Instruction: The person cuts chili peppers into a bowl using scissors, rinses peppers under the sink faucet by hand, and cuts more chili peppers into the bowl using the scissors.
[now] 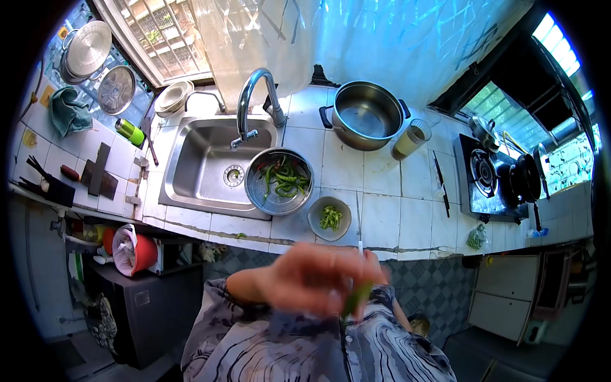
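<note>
My left hand (305, 274), blurred by motion, is raised in front of my shirt with its fingers closed on a green pepper (358, 299). Behind it, my right hand (377, 266) is mostly hidden; a knife (359, 223) rises out of it, its thin blade pointing toward the counter and its pale handle partly showing. Just beyond the hands sits a small grey bowl (347, 229) with chopped green pieces (330, 218) inside. To its left, a metal colander (256, 194) of long green peppers (287, 181) rests over the sink's right edge.
A steel sink (191, 159) with a curved faucet (244, 102) lies left. Behind are a big two-handled pot (369, 118) and a glass of cloudy liquid (410, 140). Black chopsticks (441, 181) and a gas stove (471, 178) stand right. A red bin (145, 254) is low left.
</note>
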`<state>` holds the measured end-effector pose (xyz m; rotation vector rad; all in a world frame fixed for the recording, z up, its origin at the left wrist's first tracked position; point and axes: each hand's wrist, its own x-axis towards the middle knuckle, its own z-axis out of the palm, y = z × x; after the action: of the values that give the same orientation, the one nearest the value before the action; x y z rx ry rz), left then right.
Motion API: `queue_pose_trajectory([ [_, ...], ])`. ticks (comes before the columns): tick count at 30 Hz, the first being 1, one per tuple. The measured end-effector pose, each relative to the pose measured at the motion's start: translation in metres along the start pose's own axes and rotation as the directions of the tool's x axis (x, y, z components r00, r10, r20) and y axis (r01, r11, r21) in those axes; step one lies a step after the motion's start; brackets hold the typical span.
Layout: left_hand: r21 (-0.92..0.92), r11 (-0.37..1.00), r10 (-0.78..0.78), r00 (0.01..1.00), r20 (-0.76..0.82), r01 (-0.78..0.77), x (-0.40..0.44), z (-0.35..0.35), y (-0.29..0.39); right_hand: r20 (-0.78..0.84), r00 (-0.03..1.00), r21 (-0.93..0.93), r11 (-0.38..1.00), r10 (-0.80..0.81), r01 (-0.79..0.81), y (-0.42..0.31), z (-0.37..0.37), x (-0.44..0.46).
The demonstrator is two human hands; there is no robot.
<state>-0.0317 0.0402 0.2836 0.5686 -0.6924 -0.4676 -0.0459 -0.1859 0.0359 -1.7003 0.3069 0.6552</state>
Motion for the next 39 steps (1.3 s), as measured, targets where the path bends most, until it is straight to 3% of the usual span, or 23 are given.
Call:
queue_pose_trajectory([
  [1,0.034,0.995,-0.086,0.975,-0.203,0.095,0.001,-0.012,-0.005,0.016,0.989,-0.097,0.984,-0.150,0.151,-0.002,0.000,-0.001],
  [2,0.050,0.980,-0.159,0.903,-0.399,0.195,0.003,-0.030,-0.013,0.017,0.988,-0.095,0.984,-0.153,0.154,-0.003,0.000,0.000],
  [4,0.073,0.968,-0.146,0.776,-0.614,0.240,-0.002,-0.093,-0.050,0.090,0.996,0.054,0.998,-0.028,0.023,-0.002,0.001,0.001],
  [6,0.018,0.959,-0.167,0.618,-0.768,0.282,-0.020,-0.141,-0.087,0.128,0.991,0.128,0.991,0.033,-0.049,-0.002,0.000,0.000],
  [7,0.014,0.958,-0.172,0.618,-0.767,0.285,-0.030,-0.159,-0.104,0.164,0.985,0.089,0.994,0.048,-0.063,-0.003,-0.001,0.000],
  [9,0.081,0.914,-0.153,0.521,-0.840,0.397,-0.048,-0.181,-0.134,0.197,0.978,0.051,0.995,0.071,-0.082,-0.002,-0.001,0.002],
  [11,0.170,0.874,-0.096,0.504,-0.858,0.455,-0.055,-0.184,-0.151,0.214,0.977,-0.278,0.960,0.022,0.039,0.005,-0.001,0.009],
  [12,0.262,0.821,-0.028,0.494,-0.869,0.508,-0.059,-0.187,-0.159,0.212,0.977,-0.277,0.960,0.026,0.034,0.002,0.000,0.009],
  [14,0.312,0.781,0.008,0.490,-0.872,0.541,-0.065,-0.193,-0.174,0.238,0.969,-0.434,0.885,-0.069,0.170,-0.004,0.005,0.006],
  [16,0.324,0.749,0.040,0.449,-0.893,0.578,-0.068,-0.191,-0.179,0.204,0.979,-0.451,0.887,-0.010,0.103,-0.003,0.010,0.006],
  [18,0.255,0.792,-0.003,0.421,-0.907,0.555,-0.074,-0.198,-0.191,0.131,0.991,-0.580,0.812,0.021,0.060,-0.004,0.013,0.006],
  [20,0.184,0.830,-0.049,0.397,-0.917,0.527,-0.080,-0.203,-0.200,0.112,0.993,-0.595,0.802,0.022,0.049,-0.003,0.014,0.008],
  [22,-0.067,0.880,-0.243,0.326,-0.913,0.470,-0.075,-0.191,-0.191,0.093,0.995,-0.609,0.792,0.023,0.039,-0.004,0.014,0.008],
  [25,-0.108,0.889,-0.258,0.293,-0.921,0.444,-0.077,-0.191,-0.193,0.114,0.993,-0.631,0.773,0.015,0.061,-0.010,0.014,0.007],
  [39,-0.019,0.875,-0.198,0.322,-0.926,0.483,-0.081,-0.197,-0.198,0.140,0.985,-0.698,0.715,0.099,0.027,-0.028,0.016,-0.003],
])
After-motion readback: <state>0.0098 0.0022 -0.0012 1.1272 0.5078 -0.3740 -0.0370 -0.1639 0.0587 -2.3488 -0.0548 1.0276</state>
